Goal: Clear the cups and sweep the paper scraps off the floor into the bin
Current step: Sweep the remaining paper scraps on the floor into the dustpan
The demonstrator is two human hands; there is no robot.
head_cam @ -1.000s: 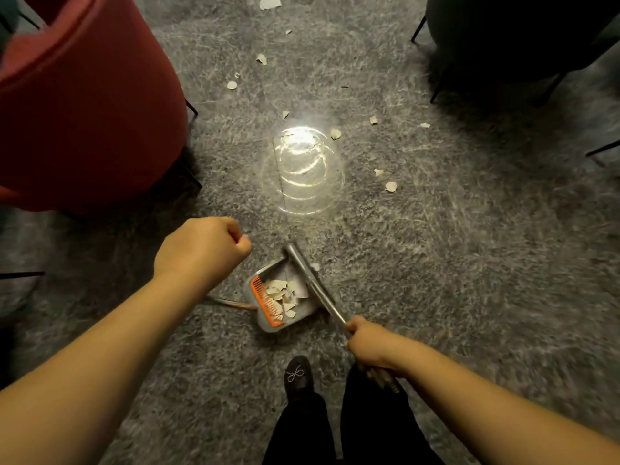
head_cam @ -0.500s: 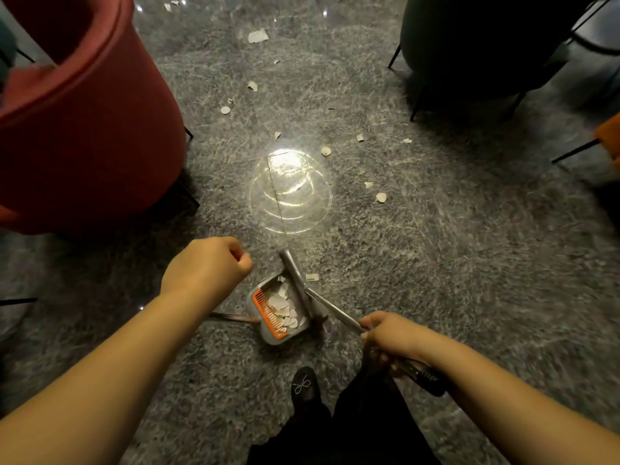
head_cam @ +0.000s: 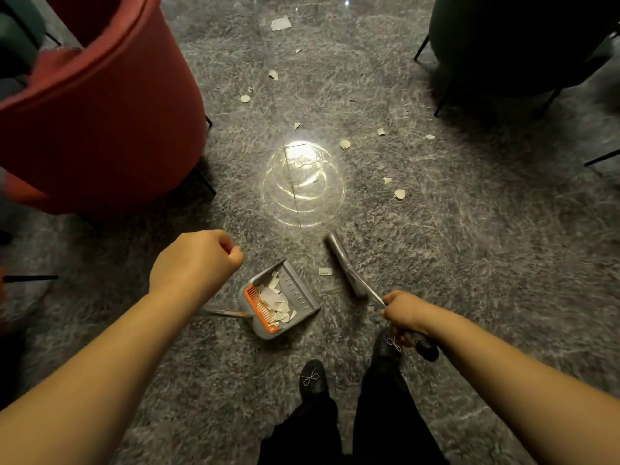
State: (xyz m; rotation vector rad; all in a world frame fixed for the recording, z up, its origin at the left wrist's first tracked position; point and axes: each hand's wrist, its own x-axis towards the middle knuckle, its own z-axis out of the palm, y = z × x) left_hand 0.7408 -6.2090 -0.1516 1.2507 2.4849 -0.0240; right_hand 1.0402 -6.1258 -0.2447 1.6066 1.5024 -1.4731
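Head view, two hands: left [head_cam: 194, 263] fisted on dustpan handle, right [head_cam: 404, 308] gripping broom [head_cam: 342, 260]; one dustpan [head_cam: 298, 293], roughly ten floor scraps [head_cam: 399, 194]

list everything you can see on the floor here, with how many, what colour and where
dustpan: one, grey with orange comb, centre floor, scraps inside
broom: one, grey head, right of dustpan
paper scraps: about a dozen loose, whitish, scattered ahead; one between dustpan and broom
red chair: one, upper left
dark chair: one, upper right
shoes: two, black, bottom centre
left hand: fisted above dustpan's handle
right hand: grips broom handle
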